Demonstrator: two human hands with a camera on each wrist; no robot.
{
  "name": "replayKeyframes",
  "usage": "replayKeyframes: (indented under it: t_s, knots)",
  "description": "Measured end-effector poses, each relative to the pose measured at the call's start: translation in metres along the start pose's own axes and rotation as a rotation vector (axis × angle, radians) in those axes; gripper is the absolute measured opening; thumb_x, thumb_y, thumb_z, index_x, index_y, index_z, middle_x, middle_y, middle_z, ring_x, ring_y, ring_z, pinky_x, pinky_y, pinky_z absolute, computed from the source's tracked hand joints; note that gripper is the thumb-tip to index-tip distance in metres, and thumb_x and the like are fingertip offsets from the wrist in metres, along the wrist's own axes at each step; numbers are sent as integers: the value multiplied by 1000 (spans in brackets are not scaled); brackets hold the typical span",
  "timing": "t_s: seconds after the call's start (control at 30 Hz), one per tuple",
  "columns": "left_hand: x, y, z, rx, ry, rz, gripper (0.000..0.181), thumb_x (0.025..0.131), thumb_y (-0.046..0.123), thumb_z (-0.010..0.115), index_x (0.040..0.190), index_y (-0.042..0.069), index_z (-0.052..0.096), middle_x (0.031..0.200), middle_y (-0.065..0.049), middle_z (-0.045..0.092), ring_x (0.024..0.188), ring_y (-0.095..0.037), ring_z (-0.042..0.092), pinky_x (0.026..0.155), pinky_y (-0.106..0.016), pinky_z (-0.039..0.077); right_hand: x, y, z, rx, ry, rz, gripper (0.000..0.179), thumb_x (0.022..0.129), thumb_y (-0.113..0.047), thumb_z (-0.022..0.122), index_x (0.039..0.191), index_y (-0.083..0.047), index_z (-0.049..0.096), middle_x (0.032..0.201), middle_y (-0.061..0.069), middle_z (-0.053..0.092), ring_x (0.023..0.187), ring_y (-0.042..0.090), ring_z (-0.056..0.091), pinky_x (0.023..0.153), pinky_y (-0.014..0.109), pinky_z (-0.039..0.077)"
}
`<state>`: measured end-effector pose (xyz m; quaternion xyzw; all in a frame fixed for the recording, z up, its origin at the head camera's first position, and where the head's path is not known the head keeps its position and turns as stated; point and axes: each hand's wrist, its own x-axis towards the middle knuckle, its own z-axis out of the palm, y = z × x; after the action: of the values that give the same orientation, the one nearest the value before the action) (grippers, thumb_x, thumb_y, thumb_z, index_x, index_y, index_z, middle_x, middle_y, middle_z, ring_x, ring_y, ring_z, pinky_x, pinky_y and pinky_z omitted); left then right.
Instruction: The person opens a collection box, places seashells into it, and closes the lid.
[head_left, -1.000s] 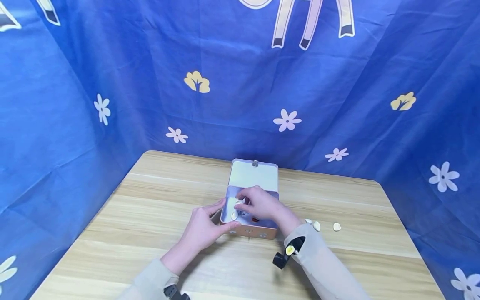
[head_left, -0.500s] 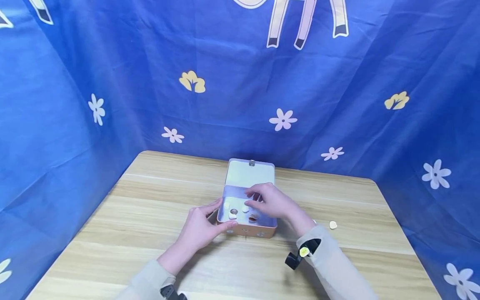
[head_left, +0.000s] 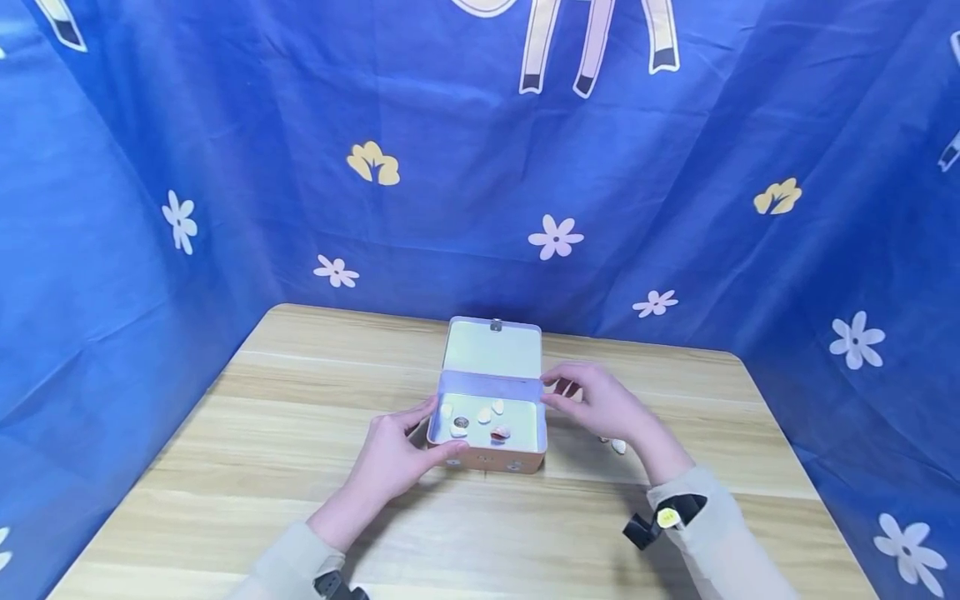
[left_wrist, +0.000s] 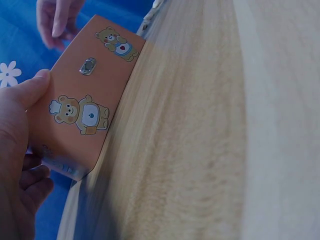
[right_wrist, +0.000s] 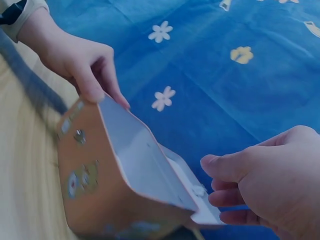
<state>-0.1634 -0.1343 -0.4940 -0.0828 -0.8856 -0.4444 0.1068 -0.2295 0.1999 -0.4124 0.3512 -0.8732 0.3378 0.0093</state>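
head view high, looking forward-down; left wrist close, facing box front (left_wrist: 92, 86); right wrist close, shares it.

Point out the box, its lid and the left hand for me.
Box (left_wrist: 95, 85): left wrist view, on its orange front wall.
Lid (head_left: 492, 348): head view, on its pale inner face.
Left hand (head_left: 392, 460): head view, on the back of the hand.

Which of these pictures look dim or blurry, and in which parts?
Head view: brightest, soft shadows on the pale wood-grain table, though the small whitish shell-like pieces show little detail; left wrist view: dimmer, yet the tan cartoon bears printed on the orange rectangular metal-looking box are fairly crisp; right wrist view: also dim, the same bears smeared.
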Motion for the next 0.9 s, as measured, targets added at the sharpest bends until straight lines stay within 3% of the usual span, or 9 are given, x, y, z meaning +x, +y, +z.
replayKeyframes:
  t_s: [0.07,0.17,0.27,0.43,0.47,0.6,0.7,0.77,0.9]
  knots:
    - [0,-1,0,12,-6,-8,100,68,72,88,141,8,67,139,-3,66,62,-11,57,78,-35,57,-8,5,-6,-3,29,12,22,99,-14,77,119,-5,76,107,2,76,90,13,69,80,41,61]
    - [1,-1,0,10,-11,-19,101,67,74,88,142,9,66,139,-4,66,45,-12,41,70,-35,56,-20,14,-15,-4,59,41,22,98,-14,78,118,-5,76,109,5,76,90,13,70,81,40,61]
    - [1,-1,-1,5,-9,-14,102,67,74,87,141,9,67,139,-6,66,45,-14,42,71,-36,57,-31,24,-23,-6,69,77,22,99,-14,77,118,-5,76,109,7,76,90,13,69,81,40,61]
    - [3,-2,0,9,-3,16,101,68,74,87,140,6,67,138,-6,65,90,-22,72,93,-41,57,-48,42,-32,-24,69,132,23,98,-14,77,118,-2,76,107,7,76,89,13,69,80,39,60]
    - [3,-2,0,8,-4,20,101,68,74,87,140,5,67,138,-6,65,99,-23,72,95,-42,57,-51,45,-33,-26,70,144,23,98,-13,77,118,-2,76,106,7,76,88,13,68,80,39,60]
    - [3,0,-1,-1,-5,23,100,69,72,89,140,4,67,138,-6,65,104,-25,72,99,-45,55,-66,59,-35,-35,71,186,22,98,-12,77,118,-2,76,105,3,74,89,14,68,79,38,60]
    - [3,1,-1,-9,-5,27,99,69,69,90,140,3,67,138,-7,65,91,-24,72,95,-46,56,-78,68,-37,-33,63,215,24,98,-11,78,119,-1,75,108,5,73,92,17,67,80,38,60]
    - [3,1,-1,-5,-2,30,98,69,68,91,140,3,67,138,-6,66,93,-20,70,95,-45,56,-86,75,-38,-27,53,239,27,98,-11,78,121,1,74,111,9,73,93,21,67,80,38,60]
    - [3,0,-2,-1,-2,25,98,69,69,91,140,5,68,138,-5,66,72,-18,64,92,-43,56,-103,89,-41,-45,31,287,33,97,-13,79,124,4,72,117,16,72,99,26,66,81,39,59]
